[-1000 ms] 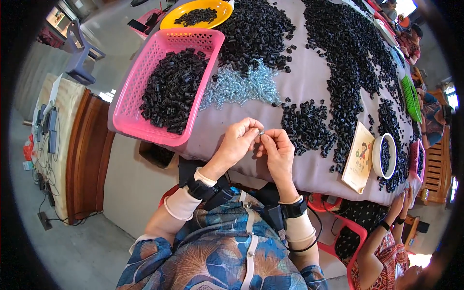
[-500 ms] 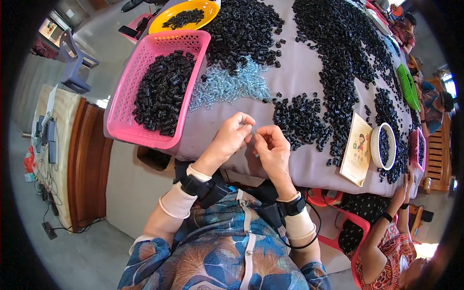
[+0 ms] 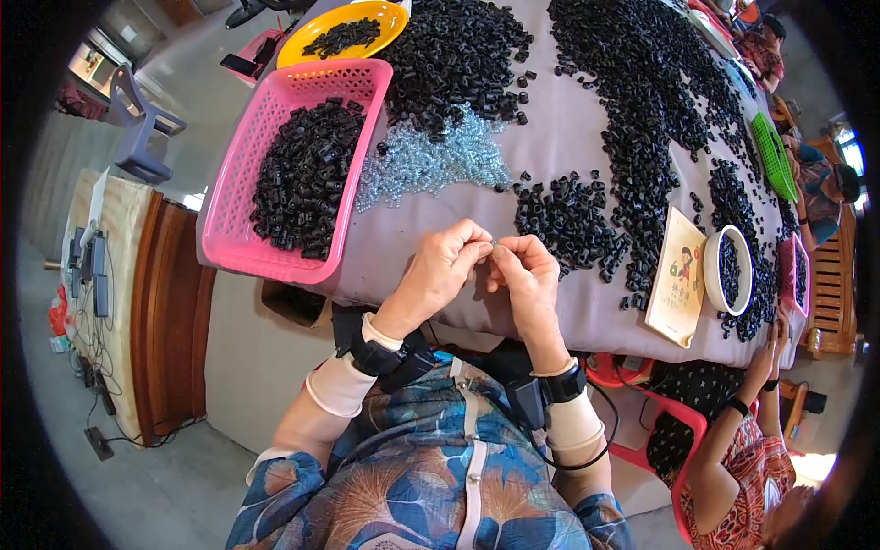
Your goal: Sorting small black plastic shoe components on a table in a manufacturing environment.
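Note:
My left hand [image 3: 438, 270] and my right hand [image 3: 529, 280] meet fingertip to fingertip over the near edge of the cloth-covered table. Both are closed in a pinch, thumb against forefinger. A tiny greyish thing shows where the tips touch, too small to name. Just beyond my hands lies a heap of small clear bluish coiled-looking pieces [image 3: 431, 160]. To the right of them is a pile of short black plastic tube-like parts [image 3: 566, 220]. On the left, a pink perforated basket [image 3: 223, 215] holds many more black parts.
A yellow plate [image 3: 390, 35] carries small black pieces behind the basket. A booklet [image 3: 676, 280] leans by a white round bowl [image 3: 741, 298] on the right. Green [image 3: 777, 160] and pink [image 3: 796, 275] baskets stand farther along. A co-worker [image 3: 733, 458] sits at the lower right.
Both hands have shifted slightly to the right, still together. The fingertips have closed more tightly round the tiny thing, and the right fingers have curled in.

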The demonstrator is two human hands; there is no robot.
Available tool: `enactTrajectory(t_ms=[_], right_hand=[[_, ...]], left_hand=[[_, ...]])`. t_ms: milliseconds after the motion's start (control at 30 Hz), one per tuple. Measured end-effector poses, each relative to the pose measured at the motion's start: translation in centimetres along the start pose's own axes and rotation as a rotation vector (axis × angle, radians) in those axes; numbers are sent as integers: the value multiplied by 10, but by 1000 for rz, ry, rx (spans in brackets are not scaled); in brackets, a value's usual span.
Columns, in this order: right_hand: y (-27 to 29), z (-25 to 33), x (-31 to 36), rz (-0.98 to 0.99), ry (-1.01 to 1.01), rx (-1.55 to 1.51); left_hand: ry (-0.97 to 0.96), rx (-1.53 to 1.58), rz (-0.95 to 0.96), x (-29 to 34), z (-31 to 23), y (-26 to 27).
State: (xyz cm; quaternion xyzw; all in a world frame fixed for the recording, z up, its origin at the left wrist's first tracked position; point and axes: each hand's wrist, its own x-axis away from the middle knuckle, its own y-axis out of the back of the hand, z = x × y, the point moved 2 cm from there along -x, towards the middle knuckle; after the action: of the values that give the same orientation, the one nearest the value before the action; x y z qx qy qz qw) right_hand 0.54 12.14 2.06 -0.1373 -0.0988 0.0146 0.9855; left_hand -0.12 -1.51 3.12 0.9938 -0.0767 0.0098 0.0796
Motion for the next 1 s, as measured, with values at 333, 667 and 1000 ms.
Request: enactTrajectory(t_ms=[333, 667, 1000], right_hand=[[-12, 0, 2, 10, 132, 110], [-15, 8, 5, 22, 242, 151], [-24, 26, 10, 27, 653, 588]], left_hand=[[209, 340, -30, 2, 8, 1], [321, 384, -31, -1, 0, 4], [379, 464, -63, -7, 9, 3]])
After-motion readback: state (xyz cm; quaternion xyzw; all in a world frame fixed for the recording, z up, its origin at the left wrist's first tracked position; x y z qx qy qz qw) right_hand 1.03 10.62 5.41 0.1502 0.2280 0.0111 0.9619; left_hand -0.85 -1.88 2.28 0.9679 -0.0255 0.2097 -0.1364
